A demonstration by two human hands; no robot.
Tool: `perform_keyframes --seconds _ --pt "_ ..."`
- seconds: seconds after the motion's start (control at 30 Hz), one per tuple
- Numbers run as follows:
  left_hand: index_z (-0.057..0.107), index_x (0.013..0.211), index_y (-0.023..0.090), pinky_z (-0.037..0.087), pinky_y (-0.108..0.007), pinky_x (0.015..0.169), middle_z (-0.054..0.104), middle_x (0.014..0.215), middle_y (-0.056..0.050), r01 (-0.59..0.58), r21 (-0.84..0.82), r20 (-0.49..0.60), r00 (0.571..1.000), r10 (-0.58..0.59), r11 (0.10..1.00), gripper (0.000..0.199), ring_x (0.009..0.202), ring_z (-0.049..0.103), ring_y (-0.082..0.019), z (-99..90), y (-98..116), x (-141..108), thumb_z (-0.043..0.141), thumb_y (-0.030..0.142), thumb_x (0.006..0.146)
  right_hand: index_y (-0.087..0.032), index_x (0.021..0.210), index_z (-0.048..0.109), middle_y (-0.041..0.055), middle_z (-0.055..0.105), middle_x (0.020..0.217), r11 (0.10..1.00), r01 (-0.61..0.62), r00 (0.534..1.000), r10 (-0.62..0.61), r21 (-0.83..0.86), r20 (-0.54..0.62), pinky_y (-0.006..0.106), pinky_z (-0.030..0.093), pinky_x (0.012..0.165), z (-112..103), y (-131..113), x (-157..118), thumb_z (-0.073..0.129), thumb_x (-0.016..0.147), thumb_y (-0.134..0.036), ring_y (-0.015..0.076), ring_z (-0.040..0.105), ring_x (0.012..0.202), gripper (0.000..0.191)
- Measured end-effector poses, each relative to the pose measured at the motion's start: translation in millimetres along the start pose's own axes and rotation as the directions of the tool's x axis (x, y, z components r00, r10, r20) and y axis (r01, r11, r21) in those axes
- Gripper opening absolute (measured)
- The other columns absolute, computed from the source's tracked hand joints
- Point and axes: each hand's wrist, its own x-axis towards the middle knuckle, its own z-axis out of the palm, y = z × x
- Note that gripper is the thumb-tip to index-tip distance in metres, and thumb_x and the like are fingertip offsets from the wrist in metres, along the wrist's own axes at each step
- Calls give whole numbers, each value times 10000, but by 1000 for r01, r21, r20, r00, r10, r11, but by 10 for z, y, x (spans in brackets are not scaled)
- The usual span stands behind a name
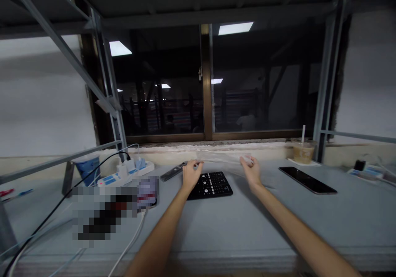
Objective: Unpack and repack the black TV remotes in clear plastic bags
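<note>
My left hand (191,175) is closed in a pinch at the left end of a clear, thin plastic bag (221,159). My right hand (251,172) grips the other end between thumb and fingers, so the bag stretches between both hands above the table. Just below it lie black remote controls (216,183) side by side, with rows of small white-marked buttons; my left hand and wrist cover their left part. Another dark remote control (173,171) lies slanted to the left of my left hand. Whether the bag holds anything cannot be made out.
A black phone (307,180) and a drink cup with straw (303,151) stand to the right. At left are a power strip (126,174) with plugs and cables, a blue container (87,170) and a blurred-out device. Metal frame posts and a window rise behind the grey table (235,231).
</note>
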Motion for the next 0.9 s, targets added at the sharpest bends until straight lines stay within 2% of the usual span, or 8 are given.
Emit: perform_keyframes --seconds 0.1,0.17,0.37,0.5,0.63,0.7,0.8,0.9 --pt "670 813 185 415 -260 820 679 862 -11 50 -234 -19 998 -56 971 432 859 588 -146 2 -22 13 257 310 835 -182 935 513 -41 503 578 1000 -6 1000 6 8 19 256 372 562 2 -23 -28 581 619 -489 133 460 536 446" --pt "680 809 171 427 -265 813 688 849 -22 100 -289 -23 994 -111 952 521 850 598 -155 -6 -27 18 198 365 849 -188 889 509 -37 515 581 1000 -5 999 5 6 36 258 374 572 3 -43 -43 579 616 -481 136 473 546 407" --pt "690 715 213 413 -277 845 695 803 -12 239 -271 -55 963 -263 932 599 868 607 -183 -34 -30 12 217 563 828 -193 745 499 -10 551 626 1000 1 1000 -1 12 24 278 393 610 21 -117 -75 600 564 -449 145 506 593 329" --pt "691 698 210 410 -281 832 697 776 -28 285 -253 -57 949 -308 924 665 854 615 -195 -53 -47 18 156 583 831 -198 682 484 3 555 656 999 17 999 -18 28 33 288 404 646 29 -154 -90 597 550 -434 153 517 639 293" --pt "688 699 187 416 -296 807 697 787 -63 358 -239 -84 919 -386 903 715 838 619 -215 -58 -57 26 106 582 830 -203 657 469 8 564 667 1000 19 999 -20 20 44 289 398 667 30 -137 -87 586 536 -434 159 521 665 286" --pt "681 659 180 423 -294 775 693 742 -70 357 -237 -81 920 -384 904 673 789 623 -219 -50 -58 24 177 598 813 -200 654 472 4 565 652 1000 1 999 -2 19 47 288 394 663 31 -117 -81 587 529 -440 159 522 658 293" --pt "646 556 182 420 -281 737 670 639 -54 272 -229 -79 952 -297 935 556 714 619 -210 -21 -64 18 340 597 765 -195 669 484 -7 564 615 999 -27 998 25 34 66 283 388 639 33 -102 -78 600 520 -450 155 524 631 317" --pt "616 535 182 411 -260 675 648 604 -36 194 -215 -126 967 -224 957 455 663 602 -189 17 -90 27 428 544 737 -195 666 477 -10 569 599 997 -31 995 23 77 99 273 387 619 43 -111 -86 622 514 -446 145 527 608 327"
